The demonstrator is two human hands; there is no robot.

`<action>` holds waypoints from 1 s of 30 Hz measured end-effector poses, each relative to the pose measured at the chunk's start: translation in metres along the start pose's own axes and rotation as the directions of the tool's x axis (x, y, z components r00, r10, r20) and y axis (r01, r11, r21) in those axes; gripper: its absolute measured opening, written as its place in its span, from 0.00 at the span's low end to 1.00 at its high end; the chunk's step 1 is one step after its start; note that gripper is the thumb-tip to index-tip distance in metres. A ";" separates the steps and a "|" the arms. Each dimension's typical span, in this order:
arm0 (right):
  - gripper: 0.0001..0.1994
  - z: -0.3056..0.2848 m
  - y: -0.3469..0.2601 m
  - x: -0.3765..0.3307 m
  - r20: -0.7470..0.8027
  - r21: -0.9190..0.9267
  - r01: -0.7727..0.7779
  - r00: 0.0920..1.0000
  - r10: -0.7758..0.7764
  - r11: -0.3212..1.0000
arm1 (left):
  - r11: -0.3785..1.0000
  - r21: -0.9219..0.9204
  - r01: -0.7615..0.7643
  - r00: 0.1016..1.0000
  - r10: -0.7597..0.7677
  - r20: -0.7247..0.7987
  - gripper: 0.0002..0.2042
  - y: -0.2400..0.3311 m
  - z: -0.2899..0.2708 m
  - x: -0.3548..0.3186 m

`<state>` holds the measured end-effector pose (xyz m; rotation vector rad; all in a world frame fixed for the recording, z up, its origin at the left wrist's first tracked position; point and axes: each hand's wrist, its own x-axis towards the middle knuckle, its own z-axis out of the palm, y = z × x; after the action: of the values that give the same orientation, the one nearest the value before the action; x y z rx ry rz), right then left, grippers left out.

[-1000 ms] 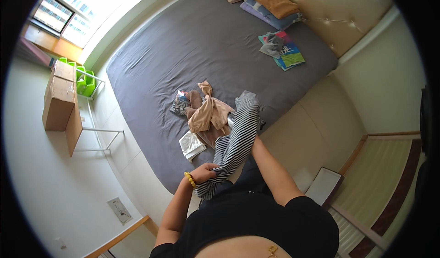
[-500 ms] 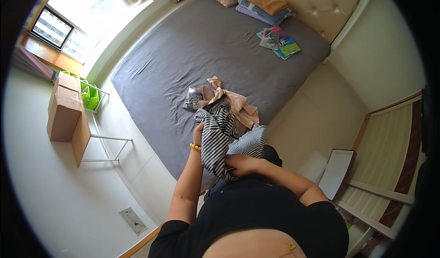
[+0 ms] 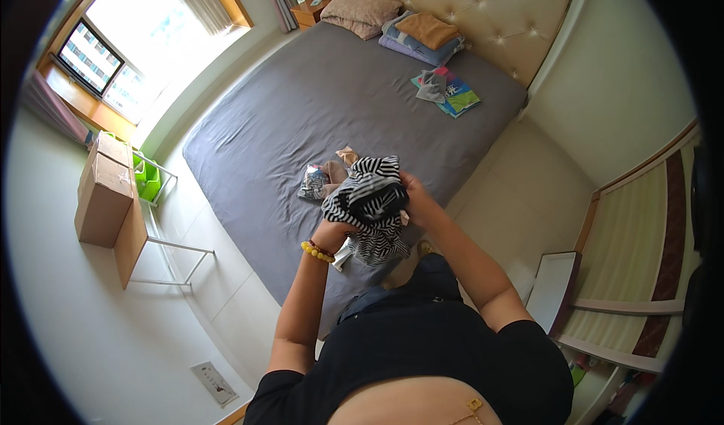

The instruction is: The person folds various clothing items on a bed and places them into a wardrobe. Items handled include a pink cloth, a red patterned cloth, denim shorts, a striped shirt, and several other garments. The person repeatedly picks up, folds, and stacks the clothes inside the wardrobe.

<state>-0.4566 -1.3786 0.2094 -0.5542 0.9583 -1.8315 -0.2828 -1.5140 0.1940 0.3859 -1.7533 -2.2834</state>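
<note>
Striped garment, bunched between hands, long axis running toward the torso

1. At nine o'clock, cardboard boxes are placed on a white-legged table, with green bins set just beside.
2. At ten, daylight is admitted by a window.
3. At twelve, a pinkish pillow is laid.
4. Toward one, folded bedding is topped by an orange-brown cloth; nearer, colourful packaging is partly covered by a grey bag.
5. At four, a dark-edged white panel is seen.
</note>
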 end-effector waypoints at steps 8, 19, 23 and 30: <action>0.12 0.038 -0.056 -0.039 -0.046 -0.771 0.354 0.798 -0.601 0.529 | 0.970 0.018 -0.242 0.962 0.242 -0.126 0.33 0.053 0.025 -0.007; 0.12 0.011 -0.114 -0.126 -0.255 -0.568 0.474 0.676 -0.692 0.672 | 0.988 0.085 -0.131 0.935 0.095 0.342 0.08 0.108 0.110 0.051; 0.11 -0.021 -0.133 -0.174 -0.353 -0.528 0.506 0.600 -0.718 0.682 | 0.928 0.124 -0.351 0.888 0.288 0.359 0.05 0.144 0.129 0.071; 0.10 -0.070 -0.162 -0.291 -0.459 -0.619 0.570 0.297 -0.838 0.541 | 0.899 -0.001 -0.437 0.848 0.412 0.333 0.07 0.180 0.171 0.091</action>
<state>-0.4682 -1.0539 0.3098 -0.5043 1.8224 -2.8773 -0.4229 -1.4357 0.4048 -0.3669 -1.8442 -2.0405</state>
